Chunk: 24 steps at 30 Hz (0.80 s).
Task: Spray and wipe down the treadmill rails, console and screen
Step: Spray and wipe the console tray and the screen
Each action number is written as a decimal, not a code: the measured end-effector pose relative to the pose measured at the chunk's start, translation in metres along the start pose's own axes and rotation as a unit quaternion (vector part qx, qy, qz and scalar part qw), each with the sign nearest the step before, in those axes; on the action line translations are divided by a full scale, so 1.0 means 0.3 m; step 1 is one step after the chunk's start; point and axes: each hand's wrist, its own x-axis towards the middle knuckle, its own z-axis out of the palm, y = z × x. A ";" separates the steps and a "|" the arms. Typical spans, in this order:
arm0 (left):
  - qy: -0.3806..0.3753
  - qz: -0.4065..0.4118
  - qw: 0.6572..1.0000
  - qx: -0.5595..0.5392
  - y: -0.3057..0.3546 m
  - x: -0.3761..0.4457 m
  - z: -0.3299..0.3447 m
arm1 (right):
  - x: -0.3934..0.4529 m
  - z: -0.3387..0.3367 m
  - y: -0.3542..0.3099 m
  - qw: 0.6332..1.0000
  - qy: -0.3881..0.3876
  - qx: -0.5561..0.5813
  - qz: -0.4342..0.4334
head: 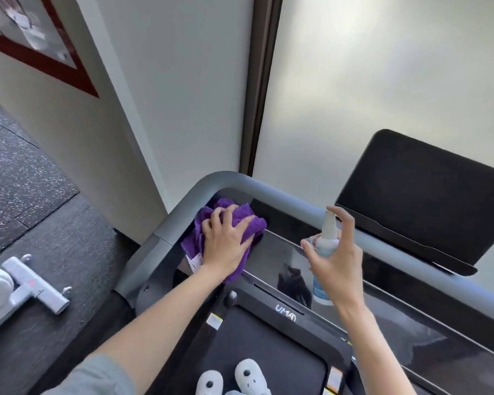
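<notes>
Gym corner: dark speckled rubber floor (26, 178) on the left, a white wall (103, 132) running far into the scene, frosted panels (382, 81) behind the machine, a red-framed picture (32, 47) at far upper left. White base of another machine (26, 286) lying near left on the floor.

From the head view, looking down over the treadmill: grey rail (240, 185) curving around the far left corner of the console (277, 260), then running right. Dark screen (428, 201) tilted up at far right, past the rail. Belt deck (254, 352) near centre, two white slippers (234, 377) at the bottom edge.

Left hand (226, 240) spread flat, fingers mostly straight and splayed, pressing a crumpled purple cloth (248, 220) onto the far left corner of the console, tucked just inside the rail's bend. White tag (194, 262) poking out at the cloth's near edge.

Right hand (337, 266) wrapped around a small clear spray bottle (327, 240), held upright above the glossy console, right of the cloth; index finger curled over the white nozzle top, thumb against the near side of the bottle. Bare forearms, a grey sleeve (97, 374) at near left.
</notes>
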 end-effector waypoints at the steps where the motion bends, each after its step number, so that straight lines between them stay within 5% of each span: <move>1: -0.002 0.004 1.000 -0.001 0.046 -0.006 0.007 | -0.007 -0.006 0.010 1.000 0.004 -0.002 0.003; 8: 0.033 0.099 0.994 -0.031 0.214 -0.085 0.046 | 0.001 -0.010 -0.001 1.000 -0.001 -0.009 -0.006; 18: 0.060 -0.035 0.997 0.026 -0.003 0.176 0.018 | 0.020 0.019 -0.038 1.000 -0.006 0.000 -0.031; 24: 0.066 -0.077 0.995 -0.008 0.147 0.352 -0.017 | -0.025 -0.025 0.016 1.000 0.006 -0.015 -0.011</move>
